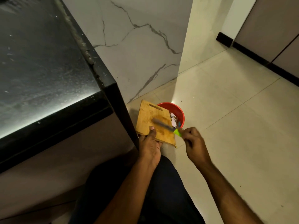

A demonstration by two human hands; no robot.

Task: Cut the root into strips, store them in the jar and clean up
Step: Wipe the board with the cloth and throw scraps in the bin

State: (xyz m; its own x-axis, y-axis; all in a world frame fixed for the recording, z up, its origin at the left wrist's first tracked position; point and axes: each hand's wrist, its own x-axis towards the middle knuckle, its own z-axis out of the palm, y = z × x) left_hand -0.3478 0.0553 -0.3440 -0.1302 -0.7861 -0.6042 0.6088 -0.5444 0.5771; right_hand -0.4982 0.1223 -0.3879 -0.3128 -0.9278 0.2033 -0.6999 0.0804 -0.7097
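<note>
The left hand (149, 145), thumb on top, clamps the near edge of a tilted rectangular wooden cutting board (154, 122) held over a round red plastic bin (177, 113) at its three o'clock, while the right hand (195, 143) grips a green-handled, grey-bladed knife (163, 125) lying blurred across the board's face.

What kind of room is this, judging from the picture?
Most likely a home kitchen. A dark stone counter stands beside a marble-look wall, and over the tiled floor the left hand holds a wooden board above a red bin while the right hand holds a knife.
</note>
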